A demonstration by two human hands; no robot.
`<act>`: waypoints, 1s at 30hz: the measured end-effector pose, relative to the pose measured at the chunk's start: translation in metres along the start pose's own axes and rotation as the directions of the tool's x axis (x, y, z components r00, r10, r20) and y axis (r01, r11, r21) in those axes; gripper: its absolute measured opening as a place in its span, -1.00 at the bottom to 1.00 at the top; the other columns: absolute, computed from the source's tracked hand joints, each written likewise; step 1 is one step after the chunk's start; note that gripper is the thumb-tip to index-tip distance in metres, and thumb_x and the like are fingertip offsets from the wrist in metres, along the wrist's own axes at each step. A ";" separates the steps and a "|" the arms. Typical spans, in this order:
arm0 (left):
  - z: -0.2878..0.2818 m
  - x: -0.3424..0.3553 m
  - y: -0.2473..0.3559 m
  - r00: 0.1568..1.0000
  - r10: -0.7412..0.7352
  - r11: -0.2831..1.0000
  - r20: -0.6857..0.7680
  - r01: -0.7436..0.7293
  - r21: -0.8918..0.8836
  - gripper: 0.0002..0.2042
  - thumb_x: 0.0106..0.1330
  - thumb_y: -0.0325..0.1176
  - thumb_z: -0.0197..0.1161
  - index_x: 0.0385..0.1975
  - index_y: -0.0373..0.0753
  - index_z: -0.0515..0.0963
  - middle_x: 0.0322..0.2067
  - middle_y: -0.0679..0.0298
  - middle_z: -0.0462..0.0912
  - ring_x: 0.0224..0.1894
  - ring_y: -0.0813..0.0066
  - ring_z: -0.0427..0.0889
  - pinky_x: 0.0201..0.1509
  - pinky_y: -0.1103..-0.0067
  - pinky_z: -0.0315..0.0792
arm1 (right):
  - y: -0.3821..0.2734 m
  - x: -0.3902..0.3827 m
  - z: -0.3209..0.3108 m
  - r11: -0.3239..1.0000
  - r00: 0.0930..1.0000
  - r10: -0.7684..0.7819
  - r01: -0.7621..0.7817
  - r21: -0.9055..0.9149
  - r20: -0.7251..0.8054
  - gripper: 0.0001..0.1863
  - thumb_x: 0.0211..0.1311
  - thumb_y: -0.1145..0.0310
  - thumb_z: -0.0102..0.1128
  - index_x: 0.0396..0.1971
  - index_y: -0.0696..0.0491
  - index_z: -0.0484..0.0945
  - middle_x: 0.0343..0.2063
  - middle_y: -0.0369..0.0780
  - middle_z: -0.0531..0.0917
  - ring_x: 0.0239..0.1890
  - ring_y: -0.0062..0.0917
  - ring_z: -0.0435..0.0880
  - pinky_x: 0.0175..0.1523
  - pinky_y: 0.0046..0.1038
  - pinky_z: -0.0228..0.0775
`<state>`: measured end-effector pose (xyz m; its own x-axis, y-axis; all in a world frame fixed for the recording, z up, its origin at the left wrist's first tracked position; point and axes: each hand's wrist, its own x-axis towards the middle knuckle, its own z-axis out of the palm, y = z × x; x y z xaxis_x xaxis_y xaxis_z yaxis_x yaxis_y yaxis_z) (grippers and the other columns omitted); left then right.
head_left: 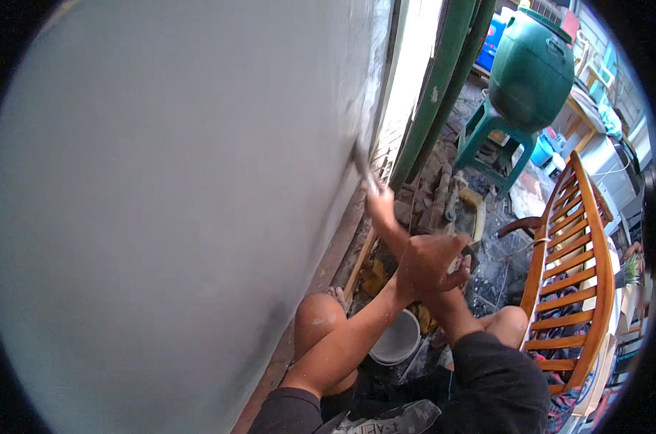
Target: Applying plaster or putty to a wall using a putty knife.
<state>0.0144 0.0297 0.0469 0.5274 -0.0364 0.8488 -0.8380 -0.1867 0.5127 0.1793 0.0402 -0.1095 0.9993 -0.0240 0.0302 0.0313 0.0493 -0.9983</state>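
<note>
Dark tool [362, 162] juts beyond right fingers [377, 197] gripping it; left fingers' [457, 278] hold is unclear.

We see plain grey across the wall [176, 217], deep green on the post [436, 94] (a pale fleck breaks it), bluish green on the drum [532, 72] and stool [507, 129], orange-brown stripes along the slatted bench [604, 278], black on the sleeves [498, 376].

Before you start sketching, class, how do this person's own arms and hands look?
The left sleeve and right sleeve are dark, nearly black, with no marking that I can make out. Below them, the left forearm and right forearm are bare. The left hand and right hand show no gloves.
</note>
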 end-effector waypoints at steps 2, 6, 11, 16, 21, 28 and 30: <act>0.004 -0.003 -0.001 0.992 -0.018 0.999 0.123 0.014 0.033 -0.58 0.18 0.00 0.19 -0.18 -0.26 0.48 -0.60 0.14 0.50 -0.53 0.10 0.58 -0.43 0.34 0.43 | 0.006 -0.046 -0.011 0.997 0.984 0.073 -0.078 0.027 0.163 -0.53 0.26 0.27 0.19 0.15 0.03 0.42 -0.62 -0.48 0.41 -0.68 -0.81 0.26 -0.62 -0.68 0.07; 0.021 -0.001 0.013 0.979 0.017 1.000 0.203 -0.014 -0.014 -0.57 0.18 -0.01 0.20 -0.17 -0.27 0.45 -0.53 0.16 0.53 -0.48 0.14 0.59 -0.42 0.36 0.45 | -0.003 -0.040 -0.045 0.990 0.982 -0.130 0.120 0.074 0.140 -0.60 0.28 0.27 0.12 0.10 0.03 0.47 -0.65 -0.50 0.35 -0.68 -0.82 0.24 -0.61 -0.67 0.07; 0.027 -0.009 0.018 0.976 0.089 0.996 0.199 -0.083 -0.039 -0.57 0.20 0.00 0.20 -0.17 -0.27 0.45 -0.56 0.17 0.52 -0.48 0.13 0.60 -0.39 0.35 0.46 | -0.039 0.060 -0.046 0.963 0.981 0.189 -0.194 0.187 0.047 -0.61 0.29 0.28 0.10 0.11 0.00 0.49 -0.65 -0.47 0.37 -0.66 -0.80 0.24 -0.59 -0.62 0.08; 0.023 -0.009 0.009 0.988 0.031 0.999 0.149 -0.025 -0.040 -0.60 0.19 -0.06 0.22 -0.16 -0.27 0.45 -0.53 0.13 0.55 -0.46 0.09 0.60 -0.37 0.34 0.46 | 0.027 -0.010 -0.022 0.992 0.992 -0.108 0.112 0.064 -0.066 -0.58 0.25 0.27 0.18 0.10 0.02 0.49 -0.63 -0.48 0.43 -0.74 -0.80 0.22 -0.67 -0.63 0.02; 0.008 -0.004 0.009 0.976 0.020 1.000 0.219 -0.023 0.009 -0.62 0.16 -0.11 0.23 -0.17 -0.28 0.46 -0.54 0.14 0.52 -0.49 0.11 0.58 -0.42 0.33 0.44 | -0.019 -0.103 -0.026 0.991 0.979 0.129 -0.131 0.002 0.156 -0.53 0.23 0.28 0.20 0.15 0.05 0.46 -0.37 -0.42 0.53 -0.42 -0.80 0.40 -0.33 -0.67 0.26; 0.023 -0.008 0.011 0.983 0.036 0.998 0.182 -0.027 -0.051 -0.60 0.21 -0.04 0.19 -0.17 -0.28 0.46 -0.56 0.16 0.52 -0.50 0.13 0.58 -0.43 0.35 0.44 | -0.002 0.039 -0.031 0.933 0.973 0.220 -0.230 0.276 0.068 -0.56 0.30 0.24 0.10 0.17 -0.06 0.42 -0.67 -0.49 0.38 -0.76 -0.80 0.20 -0.70 -0.67 -0.02; 0.036 -0.010 0.007 0.979 0.053 0.997 0.194 -0.042 -0.060 -0.60 0.21 -0.05 0.19 -0.18 -0.28 0.46 -0.56 0.16 0.52 -0.50 0.13 0.58 -0.43 0.35 0.44 | 0.026 0.030 -0.030 0.993 0.992 0.106 -0.103 0.065 -0.061 -0.50 0.29 0.23 0.15 0.17 0.14 0.40 -0.51 -0.38 0.53 -0.61 -0.75 0.36 -0.51 -0.60 0.23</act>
<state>0.0080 -0.0070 0.0372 0.4992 -0.2365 0.8336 -0.8664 -0.1257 0.4832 0.2092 0.0111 -0.1356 0.9937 -0.0792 -0.0794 -0.0699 0.1163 -0.9907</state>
